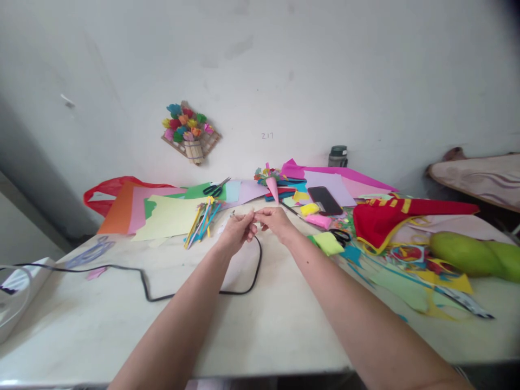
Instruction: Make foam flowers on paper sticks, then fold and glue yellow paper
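Both my hands meet above the middle of the table. My left hand [239, 230] is closed in a pinch, and my right hand [274, 220] pinches too, fingertips touching the left's. Between them is something small and pale that I cannot make out. A black cable [190, 293] loops on the white table [260, 330] just under my hands. A bundle of coloured paper sticks [202, 221] lies just left of my left hand. A pink paper cone [272, 187] stands beyond my right hand.
Coloured paper sheets [166, 214] lie at the back left with black-handled scissors [214, 189]. A phone [325, 200], red cloth [385, 219], second scissors [340, 235] and paper scraps crowd the right. Green fruit [471, 254] lies far right. A paper-flower basket [190, 132] hangs on the wall.
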Available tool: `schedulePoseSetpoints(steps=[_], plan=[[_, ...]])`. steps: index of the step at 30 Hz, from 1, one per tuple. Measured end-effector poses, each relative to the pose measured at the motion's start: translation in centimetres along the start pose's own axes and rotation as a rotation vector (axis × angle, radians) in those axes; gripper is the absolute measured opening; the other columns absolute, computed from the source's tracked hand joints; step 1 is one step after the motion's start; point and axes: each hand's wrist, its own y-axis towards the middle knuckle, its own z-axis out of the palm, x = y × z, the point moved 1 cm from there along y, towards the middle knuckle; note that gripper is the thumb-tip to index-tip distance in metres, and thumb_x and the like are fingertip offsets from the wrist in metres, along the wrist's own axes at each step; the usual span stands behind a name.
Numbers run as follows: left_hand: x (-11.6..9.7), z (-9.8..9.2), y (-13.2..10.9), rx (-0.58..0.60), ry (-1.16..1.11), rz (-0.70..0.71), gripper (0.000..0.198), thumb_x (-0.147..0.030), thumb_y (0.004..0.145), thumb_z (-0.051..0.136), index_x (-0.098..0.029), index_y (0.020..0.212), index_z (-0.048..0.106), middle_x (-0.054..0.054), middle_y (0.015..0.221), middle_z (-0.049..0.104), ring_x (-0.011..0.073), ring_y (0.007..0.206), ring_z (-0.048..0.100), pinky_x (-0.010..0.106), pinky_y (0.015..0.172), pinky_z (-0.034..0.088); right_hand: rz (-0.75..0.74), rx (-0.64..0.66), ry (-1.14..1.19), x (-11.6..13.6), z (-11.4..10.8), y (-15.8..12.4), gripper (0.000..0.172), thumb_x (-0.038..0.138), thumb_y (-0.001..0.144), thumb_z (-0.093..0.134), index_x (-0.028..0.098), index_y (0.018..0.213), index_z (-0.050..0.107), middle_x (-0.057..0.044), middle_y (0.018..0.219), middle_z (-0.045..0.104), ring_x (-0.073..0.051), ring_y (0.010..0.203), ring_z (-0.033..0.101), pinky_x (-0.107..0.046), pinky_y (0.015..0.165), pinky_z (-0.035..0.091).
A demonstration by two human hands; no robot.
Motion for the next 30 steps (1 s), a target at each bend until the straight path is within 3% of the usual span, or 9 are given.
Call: schedulePoseSetpoints(steps=[4, 8, 11, 14, 18, 24, 27, 30], plan=[[-0.3, -0.8, 0.2, 0.026, 0.025, -0.021, 0.028, -0.037, 0.064, 0.067, -0.011, 0.066, 0.058, 0.004, 0.054, 0.062, 0.0055, 0.040, 0.051, 0.015, 0.035, 0.035, -0.200, -0.059, -0.281, 0.4, 0.1, 0.3, 0.013, 0.021, 0.063, 0.060, 0.019, 0.051, 0.063, 0.001, 0.061, 0.059, -0.011, 0.058, 0.052, -0.022, 0.052, 0.041], [-0.9, -1.0, 0.3, -0.047, 0.042, 0.131, 0.027, -0.036, 0.066, 0.065, -0.011, 0.065, 0.058, 0.003, 0.053, 0.061, 0.0078, 0.044, 0.055, 0.016, 0.040, 0.038, -0.303, -0.048, -0.265, 1.3, 0.5, 0.1, 0.013, 0.016, 0.064, 0.059, 0.024, 0.061, 0.069, 0.001, 0.072, 0.065, -0.015, 0.072, 0.057, -0.024, 0.063, 0.044], [-1.3, -0.8, 0.2, -0.112, 0.025, 0.214, 0.026, -0.036, 0.067, 0.064, -0.011, 0.068, 0.057, 0.001, 0.049, 0.059, 0.0073, 0.041, 0.053, 0.016, 0.040, 0.039, -0.234, 0.032, -0.152, 1.9, 0.7, -0.4, 0.020, 0.018, 0.065, 0.060, 0.024, 0.080, 0.070, 0.001, 0.080, 0.067, -0.013, 0.068, 0.058, -0.024, 0.061, 0.046], [-1.8, -1.1, 0.2, -0.168, -0.018, 0.244, 0.023, -0.032, 0.069, 0.063, -0.011, 0.071, 0.055, 0.002, 0.055, 0.063, 0.0087, 0.045, 0.057, 0.017, 0.042, 0.043, -0.143, 0.007, -0.043, 2.0, 0.4, -0.5, 0.022, 0.022, 0.065, 0.062, 0.021, 0.086, 0.069, 0.000, 0.079, 0.068, -0.010, 0.060, 0.057, -0.021, 0.053, 0.045], [-2.5, -2.6, 0.2, -0.248, -0.110, 0.273, 0.015, -0.024, 0.072, 0.061, -0.011, 0.072, 0.055, 0.005, 0.065, 0.066, 0.0094, 0.053, 0.062, 0.018, 0.052, 0.049, -0.073, -0.131, 0.093, 1.2, -0.8, 0.2, 0.016, 0.030, 0.066, 0.062, 0.016, 0.074, 0.067, -0.002, 0.069, 0.066, -0.009, 0.054, 0.057, -0.019, 0.045, 0.043], [-2.5, -3.5, 0.1, -0.188, -0.204, 0.254, 0.007, -0.011, 0.070, 0.062, -0.011, 0.076, 0.059, 0.006, 0.080, 0.067, 0.0127, 0.078, 0.064, 0.020, 0.071, 0.051, -0.041, -0.300, 0.241, 0.3, -2.1, 1.0, 0.022, 0.027, 0.055, 0.071, 0.016, 0.065, 0.055, 0.005, 0.053, 0.057, -0.008, 0.046, 0.055, -0.017, 0.040, 0.043], [-2.5, -3.0, -0.1, -0.202, -0.180, 0.232, 0.008, -0.011, 0.070, 0.062, -0.010, 0.077, 0.060, 0.005, 0.079, 0.067, 0.0116, 0.077, 0.064, 0.018, 0.070, 0.051, -0.010, -0.329, 0.239, 0.8, -2.3, 0.9, 0.021, 0.028, 0.055, 0.071, 0.015, 0.060, 0.056, 0.003, 0.050, 0.058, -0.007, 0.040, 0.052, -0.018, 0.040, 0.043], [-2.4, -2.3, -0.2, -0.217, -0.144, 0.202, 0.009, -0.019, 0.073, 0.061, -0.011, 0.074, 0.058, 0.003, 0.067, 0.066, 0.0095, 0.063, 0.064, 0.017, 0.062, 0.051, 0.006, -0.342, 0.252, 1.3, -2.7, 0.9, 0.020, 0.028, 0.055, 0.072, 0.014, 0.059, 0.058, 0.001, 0.048, 0.059, -0.008, 0.038, 0.053, -0.018, 0.038, 0.042]])
